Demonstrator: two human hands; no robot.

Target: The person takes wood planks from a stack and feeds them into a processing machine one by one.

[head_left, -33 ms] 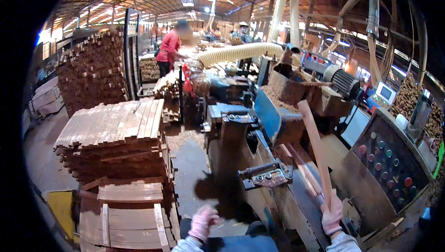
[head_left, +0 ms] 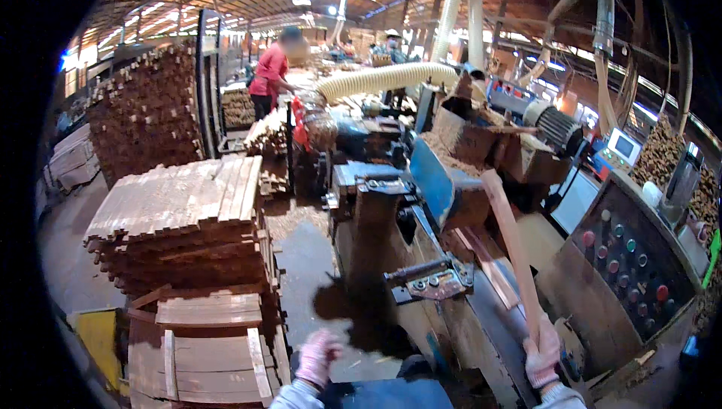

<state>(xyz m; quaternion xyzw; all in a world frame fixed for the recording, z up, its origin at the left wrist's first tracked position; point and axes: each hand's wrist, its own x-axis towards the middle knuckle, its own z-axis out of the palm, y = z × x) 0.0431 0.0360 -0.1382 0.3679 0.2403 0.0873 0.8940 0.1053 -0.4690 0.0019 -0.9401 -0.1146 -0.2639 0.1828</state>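
My right hand (head_left: 542, 355), in a pale pink-and-white glove, is closed around the lower end of a long wooden strip (head_left: 512, 242). The strip slants up and away over the machine bed, its far end beside a blue guard plate (head_left: 432, 186). Beneath it, another wooden strip (head_left: 487, 268) lies along the bed (head_left: 492, 317). My left hand (head_left: 319, 357), gloved alike, hovers over the floor between the stacked boards and the machine. Its fingers are curled in loosely, and nothing shows in them.
Stacked wooden boards (head_left: 177, 197) stand at left, with lower board piles (head_left: 207, 368) nearer. A slanted control panel (head_left: 624, 259) with coloured buttons is at right. Farther off, a person in a red top (head_left: 268, 71) works beside a ribbed cream hose (head_left: 387, 82). A metal clamp fixture (head_left: 432, 281) juts from the machine.
My left hand has shifted a little left. The right hand and its strip have moved slightly right relative to the bed. The view has shifted slightly.
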